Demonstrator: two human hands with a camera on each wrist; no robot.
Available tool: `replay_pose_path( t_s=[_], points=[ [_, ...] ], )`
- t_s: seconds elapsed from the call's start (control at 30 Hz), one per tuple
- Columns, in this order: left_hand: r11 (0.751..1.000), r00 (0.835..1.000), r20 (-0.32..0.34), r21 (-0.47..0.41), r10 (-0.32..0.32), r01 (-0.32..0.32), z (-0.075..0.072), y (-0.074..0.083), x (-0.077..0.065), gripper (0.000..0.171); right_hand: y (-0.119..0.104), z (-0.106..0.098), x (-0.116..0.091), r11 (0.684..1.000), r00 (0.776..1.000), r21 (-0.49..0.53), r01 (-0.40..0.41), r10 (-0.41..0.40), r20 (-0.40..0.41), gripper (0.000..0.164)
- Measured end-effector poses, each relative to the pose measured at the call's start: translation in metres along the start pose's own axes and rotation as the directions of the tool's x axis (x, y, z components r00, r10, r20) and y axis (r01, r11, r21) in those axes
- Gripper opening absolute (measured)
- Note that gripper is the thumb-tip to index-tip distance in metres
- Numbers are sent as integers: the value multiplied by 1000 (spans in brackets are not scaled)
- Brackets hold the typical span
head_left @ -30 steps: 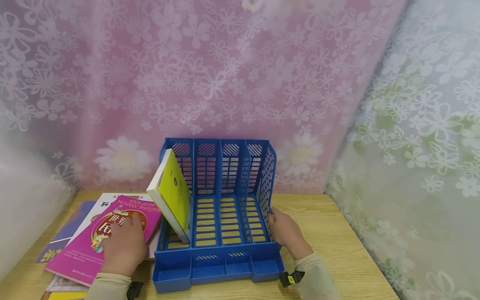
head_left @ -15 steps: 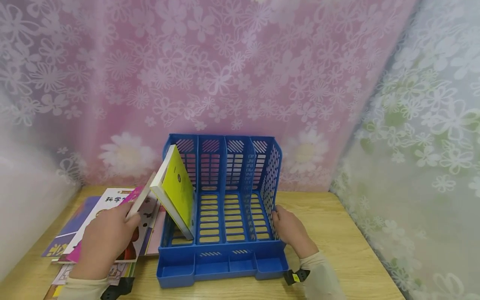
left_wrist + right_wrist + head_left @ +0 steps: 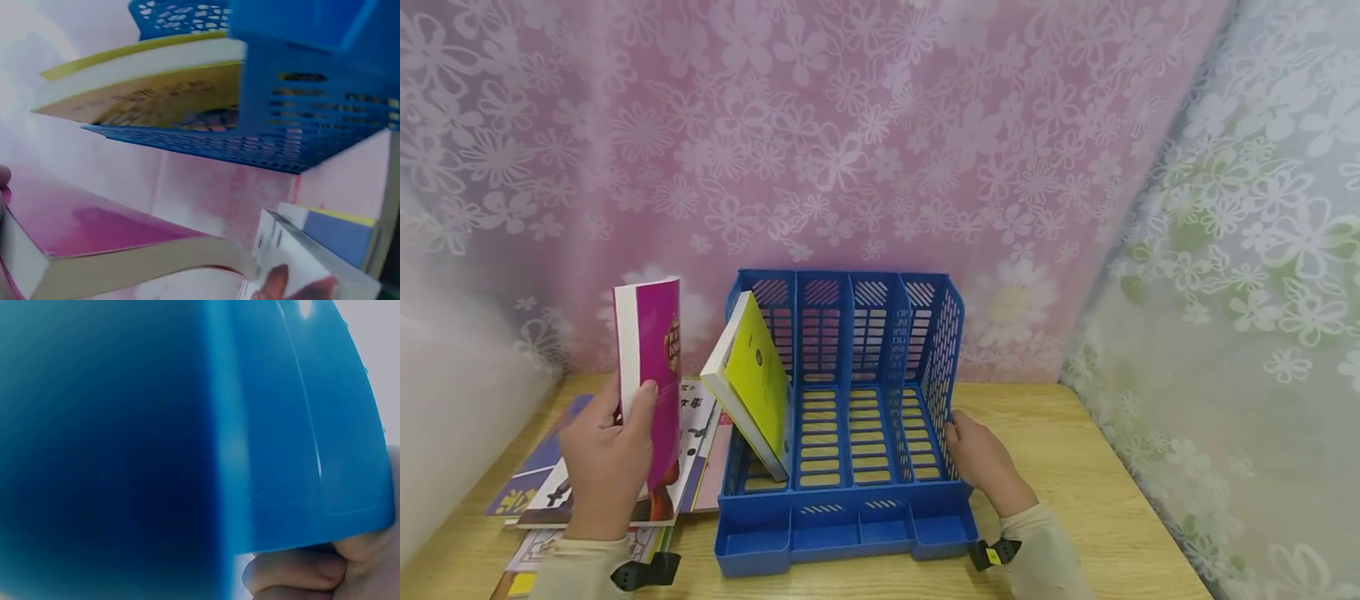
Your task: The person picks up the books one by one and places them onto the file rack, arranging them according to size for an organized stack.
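Observation:
My left hand [image 3: 606, 467] grips a magenta paperback book [image 3: 662, 392] by its lower part and holds it upright above the pile, thumb across the cover. In the left wrist view the magenta book [image 3: 112, 219] shows its cover and page edges. To its right stands a blue file rack [image 3: 842, 492] with upright dividers. A thick yellow book [image 3: 756, 383] leans tilted in the rack's leftmost compartment. My right hand [image 3: 981, 458] holds the rack's right side wall near the front; in the right wrist view curled fingers [image 3: 294, 572] show below the blue plastic.
Several books lie piled on the left of the wooden table [image 3: 1075, 500], a white-covered book [image 3: 696, 417] and a purple one [image 3: 531, 475] among them. Small trays [image 3: 827, 537] run along the rack's front. A pink flowered curtain [image 3: 850, 150] hangs behind.
My left hand has picked the magenta book off the pile and raised it upright, uncovering the white-covered book. The right hand stays on the rack's side.

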State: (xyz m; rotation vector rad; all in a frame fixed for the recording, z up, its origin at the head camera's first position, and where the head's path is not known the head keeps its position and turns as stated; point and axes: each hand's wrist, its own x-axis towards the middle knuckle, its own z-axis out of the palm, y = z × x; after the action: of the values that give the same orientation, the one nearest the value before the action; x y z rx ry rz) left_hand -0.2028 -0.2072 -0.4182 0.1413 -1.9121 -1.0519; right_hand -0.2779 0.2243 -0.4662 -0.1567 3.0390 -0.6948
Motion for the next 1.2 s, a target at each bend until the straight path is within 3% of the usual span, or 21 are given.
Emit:
replay_pose_path(
  t_s=[0.1, 0.2, 0.27, 0.33, 0.4, 0.47, 0.57, 0.63, 0.7, 0.9, 1.1, 1.17, 1.2],
  points=[
    [1000, 1000, 24, 15, -11, 11, 2, -3, 0, 36, 0, 0, -1, 1000, 1000, 4, -5, 5, -6, 37],
    [994, 989, 101, 47, -105, 101, -4, 2, 4, 56, -1, -1, 0, 1000, 1000, 14, -5, 5, -5, 37],
    [982, 970, 165, 75, -181, 171, -10, 7, 9, 73, -2, -2, 0, 1000, 1000, 23, -3, 3, -4, 36],
    [964, 939, 229, 132, -255, 229, -16, 11, 15, 84, -2, -2, 1, 1000, 1000, 27, 4, -4, -6, 36],
    [945, 908, 299, 230, -294, 231, -21, 15, 17, 80, -2, -2, 2, 1000, 1000, 27, 10, -10, -10, 35],
    [920, 867, 379, 340, -323, 194, -25, 18, 18, 75, -1, -1, 2, 1000, 1000, 25, 8, -8, -15, 35],
    [884, 790, 497, 452, -359, 117, -30, 22, 18, 73, 0, 1, 2, 1000, 1000, 31, 3, -2, -14, 35],
    [873, 740, 553, 478, -384, 95, -33, 23, 19, 74, 1, 2, 2, 999, 1000, 35, -1, 2, -12, 36],
    [870, 709, 581, 483, -401, 96, -35, 25, 20, 75, 2, 2, 2, 999, 1000, 38, -4, 5, -11, 37],
    [863, 665, 598, 484, -447, 145, -38, 29, 21, 84, 3, 2, 1, 999, 1000, 32, -9, 9, -13, 38],
    [826, 620, 620, 557, -480, 83, -45, 31, 22, 83, 2, 3, 0, 1000, 1000, 29, -9, 10, -11, 38],
    [832, 616, 632, 551, -470, 69, -46, 33, 21, 81, 2, 2, 0, 1000, 1000, 27, -12, 12, -9, 38],
    [837, 621, 634, 544, -461, 67, -45, 33, 21, 79, 2, 2, 0, 1000, 1000, 25, -13, 13, -9, 38]
  ],
)
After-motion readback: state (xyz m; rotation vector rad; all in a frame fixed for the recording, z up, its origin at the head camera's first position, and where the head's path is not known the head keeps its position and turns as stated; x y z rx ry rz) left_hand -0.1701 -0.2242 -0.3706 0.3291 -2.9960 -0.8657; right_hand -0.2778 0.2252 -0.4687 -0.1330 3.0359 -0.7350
